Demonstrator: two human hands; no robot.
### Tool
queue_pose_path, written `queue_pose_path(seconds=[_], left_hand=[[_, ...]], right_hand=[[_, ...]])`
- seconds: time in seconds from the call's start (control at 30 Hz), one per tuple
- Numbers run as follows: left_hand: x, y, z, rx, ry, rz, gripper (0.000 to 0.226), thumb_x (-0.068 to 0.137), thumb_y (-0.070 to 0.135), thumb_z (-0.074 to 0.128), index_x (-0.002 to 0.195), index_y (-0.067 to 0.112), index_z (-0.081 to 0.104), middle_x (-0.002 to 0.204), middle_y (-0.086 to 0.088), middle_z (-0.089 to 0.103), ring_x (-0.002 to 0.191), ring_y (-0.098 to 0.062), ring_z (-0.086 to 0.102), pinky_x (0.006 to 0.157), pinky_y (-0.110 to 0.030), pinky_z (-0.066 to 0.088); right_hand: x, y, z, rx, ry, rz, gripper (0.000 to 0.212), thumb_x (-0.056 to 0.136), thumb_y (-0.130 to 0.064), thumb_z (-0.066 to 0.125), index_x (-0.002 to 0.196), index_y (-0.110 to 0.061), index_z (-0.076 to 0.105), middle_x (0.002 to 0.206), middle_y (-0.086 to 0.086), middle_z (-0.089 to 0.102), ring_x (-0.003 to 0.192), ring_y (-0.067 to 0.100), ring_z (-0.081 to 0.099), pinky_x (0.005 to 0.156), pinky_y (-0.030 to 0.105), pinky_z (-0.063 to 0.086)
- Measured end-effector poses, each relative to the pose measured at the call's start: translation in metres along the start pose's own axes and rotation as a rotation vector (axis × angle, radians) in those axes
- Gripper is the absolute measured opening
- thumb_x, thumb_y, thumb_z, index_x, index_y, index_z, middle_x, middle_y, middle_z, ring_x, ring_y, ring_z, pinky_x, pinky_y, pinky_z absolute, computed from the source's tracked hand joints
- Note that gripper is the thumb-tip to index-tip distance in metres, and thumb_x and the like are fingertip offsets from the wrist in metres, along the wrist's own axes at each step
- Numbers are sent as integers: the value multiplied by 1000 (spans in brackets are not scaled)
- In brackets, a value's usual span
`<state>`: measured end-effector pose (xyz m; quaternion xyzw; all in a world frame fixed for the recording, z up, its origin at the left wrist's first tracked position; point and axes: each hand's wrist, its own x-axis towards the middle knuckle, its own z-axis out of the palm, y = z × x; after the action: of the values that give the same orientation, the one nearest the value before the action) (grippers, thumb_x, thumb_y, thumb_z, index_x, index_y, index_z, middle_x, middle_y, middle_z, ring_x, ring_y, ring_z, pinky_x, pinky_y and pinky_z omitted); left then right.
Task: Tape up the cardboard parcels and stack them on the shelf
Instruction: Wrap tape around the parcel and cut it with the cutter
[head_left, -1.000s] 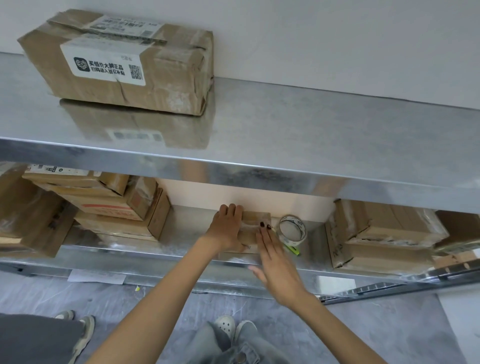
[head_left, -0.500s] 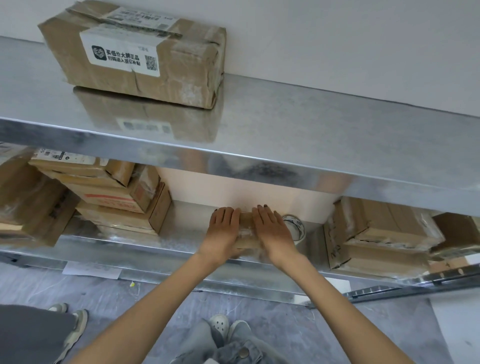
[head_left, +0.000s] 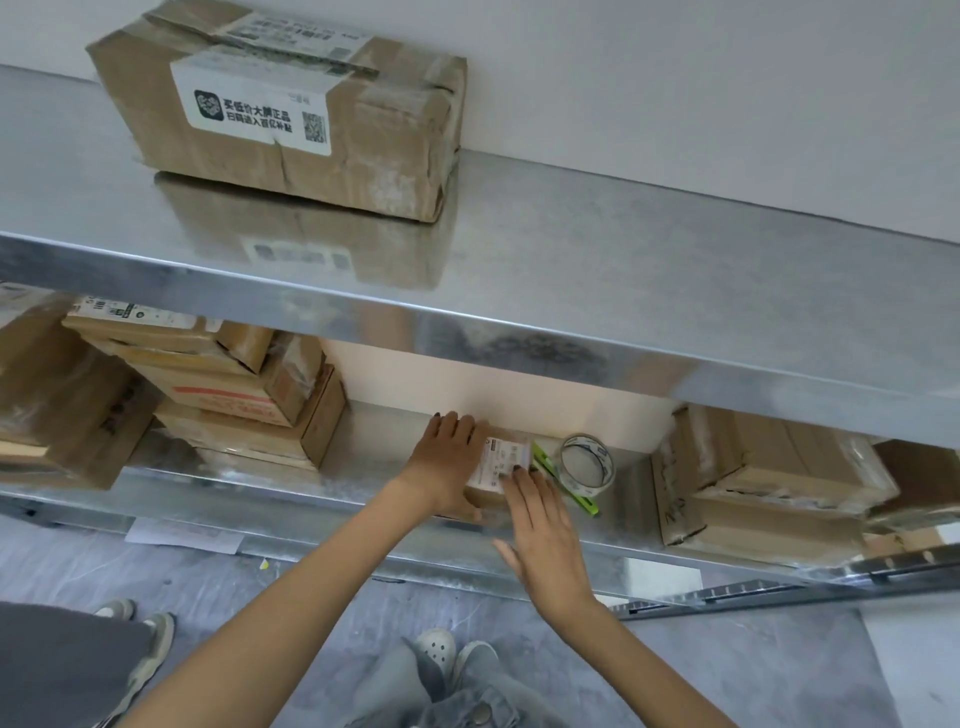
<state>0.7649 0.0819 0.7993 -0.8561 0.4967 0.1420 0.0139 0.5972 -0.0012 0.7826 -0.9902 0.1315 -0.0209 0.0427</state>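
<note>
Since half a second ago the right hand (head_left: 545, 540) has slid back off the small parcel (head_left: 493, 470), uncovering a white printed label (head_left: 501, 460) on its top; the print is too small to read. That hand now lies flat with fingers spread, only its fingertips touching the label's near edge. The left hand (head_left: 447, 462) rests open on the parcel's left side, fingers extended, palm down. The parcel sits on the lower shelf (head_left: 363, 467). Just right of the right fingertips lie a green cutter (head_left: 566, 480) and a roll of clear tape (head_left: 587, 464). Above both hands, on the upper shelf (head_left: 623, 270), a large box (head_left: 291, 104) carries a white sticker with Chinese characters and a QR code.
</note>
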Motion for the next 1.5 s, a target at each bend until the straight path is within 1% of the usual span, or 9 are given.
queue_pose_path(seconds=[0.17,0.3,0.4,0.57,0.67,0.87,1.03,1.13,1.5], left_hand=[[-5,2,17,4,126,62,119,44,62,82,134,-5,43,125,-20,51,111,-40,51,103,-52,38],[-4,-2,26,-19,131,74,119,35,70,80,123,-5,53,114,-19,58,102,-39,59,93,-52,48],[-6,-1,28,-41,156,58,118,38,70,80,126,-2,51,118,-17,56,107,-37,55,97,-51,45],[-20,-4,11,-167,238,58,109,48,69,75,130,6,43,123,-14,53,114,-35,52,99,-54,43],[-27,-17,-10,-157,238,88,92,64,54,77,136,16,33,139,-4,42,134,-24,35,118,-53,16],[-10,-7,-18,-94,-96,26,118,69,69,68,153,14,7,157,-5,21,143,-26,23,118,-49,13],[-17,1,0,12,72,64,105,69,65,68,146,10,22,138,-7,40,118,-28,43,97,-40,36],[-15,0,7,33,113,57,107,64,69,69,142,6,32,130,-9,47,110,-29,49,91,-42,40],[-25,-5,15,50,271,125,102,44,63,79,125,8,51,109,-5,59,89,-25,57,75,-39,46]], right_hand=[[19,-3,-4,-36,-36,43,90,50,-38,86,126,-1,55,130,14,57,124,28,53,110,41,30],[56,11,-21,127,-228,78,105,70,-50,73,146,1,22,154,16,24,144,30,21,118,37,10],[86,20,-37,148,-463,65,110,62,-51,79,143,-2,23,145,12,33,136,30,31,113,36,26],[74,22,-47,73,-185,-74,98,54,-58,77,128,-4,42,119,8,50,108,27,51,93,37,44],[49,19,-35,16,42,-75,98,49,-52,84,125,-2,48,122,13,53,114,32,54,94,42,48],[17,4,-12,-7,-93,11,119,40,-59,83,137,-6,37,142,14,44,129,32,48,108,52,25],[-3,7,-20,66,-34,-28,88,67,-56,73,137,-12,44,143,6,47,133,24,43,118,42,4],[13,13,-30,295,-44,11,74,86,-66,38,141,-16,37,151,2,35,143,22,25,120,41,8],[73,40,-48,196,-435,-90,99,73,-55,71,148,-15,20,149,4,32,138,24,27,114,46,20]])
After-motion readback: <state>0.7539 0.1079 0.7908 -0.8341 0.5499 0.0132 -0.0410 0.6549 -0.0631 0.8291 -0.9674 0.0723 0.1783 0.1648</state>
